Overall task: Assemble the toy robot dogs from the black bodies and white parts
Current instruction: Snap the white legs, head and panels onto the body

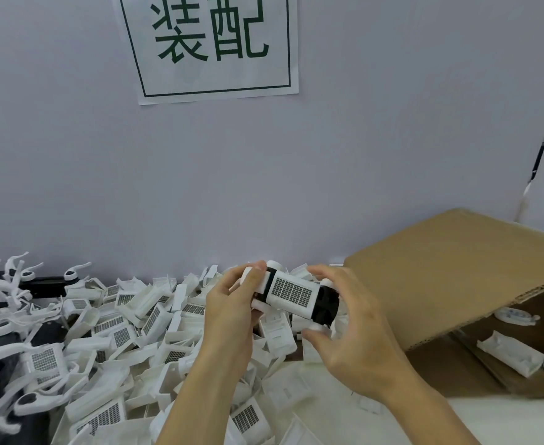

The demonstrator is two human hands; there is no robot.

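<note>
one toy dog (296, 295) was held up over the heap, a black body with a white grille cover seated along its top and white round knobs at its corners. the left hand (228, 311) gripped its far-left end, thumb curled over the top edge and fingers wrapped under. the right hand (349, 329) held the other end, where the black showed bare, with fingers curved over the far side and the thumb pressed on a white knob at the near corner. both hands were closed on the piece, not loose.

the step looked like pressing the cover or a knob fully home. to do it well, the left hand should have kept the body steady while the right squeezed straight in, not at a slant, so the clips caught evenly; whether the cover was flush all round could not be told.

below lay the pile of white covers (142, 329), touching one another, with finished or part-built dogs (16, 284) at the far left. a cardboard box (457, 271) stood open at the right with white parts inside, and a paper sign (209, 43) hung on the wall
</note>
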